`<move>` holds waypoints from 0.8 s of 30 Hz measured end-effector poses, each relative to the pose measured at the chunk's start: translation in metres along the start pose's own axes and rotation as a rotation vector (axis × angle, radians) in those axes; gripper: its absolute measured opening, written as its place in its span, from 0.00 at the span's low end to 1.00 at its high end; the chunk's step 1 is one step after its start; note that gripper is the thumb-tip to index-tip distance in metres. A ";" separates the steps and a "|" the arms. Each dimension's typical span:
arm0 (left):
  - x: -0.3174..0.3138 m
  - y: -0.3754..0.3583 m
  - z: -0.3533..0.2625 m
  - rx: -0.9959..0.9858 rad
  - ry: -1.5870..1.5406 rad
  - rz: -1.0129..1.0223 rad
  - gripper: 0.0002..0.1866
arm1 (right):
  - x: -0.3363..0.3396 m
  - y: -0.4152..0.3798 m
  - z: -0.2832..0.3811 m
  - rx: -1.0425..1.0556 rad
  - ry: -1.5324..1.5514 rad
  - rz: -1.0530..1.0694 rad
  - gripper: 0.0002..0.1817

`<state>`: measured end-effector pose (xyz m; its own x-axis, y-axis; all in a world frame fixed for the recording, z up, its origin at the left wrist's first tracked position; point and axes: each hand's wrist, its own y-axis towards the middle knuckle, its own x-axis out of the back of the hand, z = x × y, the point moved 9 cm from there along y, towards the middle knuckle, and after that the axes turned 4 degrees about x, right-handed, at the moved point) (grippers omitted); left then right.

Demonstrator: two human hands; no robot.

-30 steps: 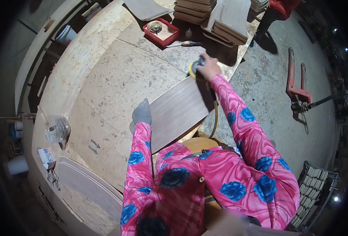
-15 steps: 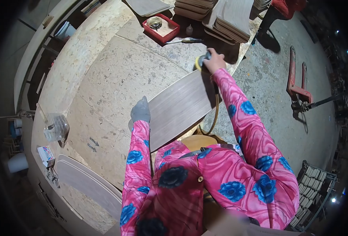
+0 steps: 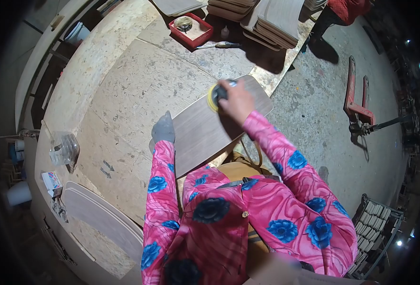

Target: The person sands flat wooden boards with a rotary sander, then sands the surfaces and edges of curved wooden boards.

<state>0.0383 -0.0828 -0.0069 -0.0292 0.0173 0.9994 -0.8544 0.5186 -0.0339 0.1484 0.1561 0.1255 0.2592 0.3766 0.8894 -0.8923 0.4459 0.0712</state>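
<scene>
A thin wooden board (image 3: 198, 135) with rounded corners lies slantwise on the worktable in front of me. My left hand (image 3: 164, 128), in a grey glove, grips the board at its left end, fingers together. Wrapped around a round power sander (image 3: 214, 98) with a yellow pad is my bare right hand (image 3: 240, 102). The sander rests on the board's upper face, right of the middle. A hose hangs down below my right forearm, beside the board's near edge.
Stacked boards (image 3: 276, 23) stand at the table's far end, near a red tray (image 3: 191, 42), a small bottle (image 3: 225, 32) and a slim tool (image 3: 219, 45). More boards (image 3: 101, 211) lie at left. On the floor are a red pallet jack (image 3: 360, 111) and another person's legs (image 3: 318, 35).
My right hand has moved the sander left and toward me, from the board's far right end to nearer its middle. My left hand stays at the left end.
</scene>
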 end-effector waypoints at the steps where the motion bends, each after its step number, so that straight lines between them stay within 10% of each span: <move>1: 0.001 0.001 0.001 0.004 0.005 -0.009 0.20 | 0.004 0.012 -0.028 -0.050 -0.019 -0.067 0.29; 7: -0.006 0.002 0.006 0.042 -0.061 -0.054 0.18 | 0.009 0.049 -0.162 -0.421 -0.019 -0.068 0.30; 17: -0.003 0.003 0.003 0.000 -0.041 -0.070 0.17 | 0.005 -0.059 0.022 0.113 0.045 -0.037 0.28; 24: 0.000 0.004 0.003 0.030 -0.062 -0.016 0.17 | 0.019 -0.023 -0.091 -0.280 -0.029 -0.042 0.27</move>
<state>0.0336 -0.0830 -0.0071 -0.0467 -0.0447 0.9979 -0.8702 0.4923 -0.0187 0.2075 0.2274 0.0996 0.2796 0.3316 0.9010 -0.7428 0.6693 -0.0158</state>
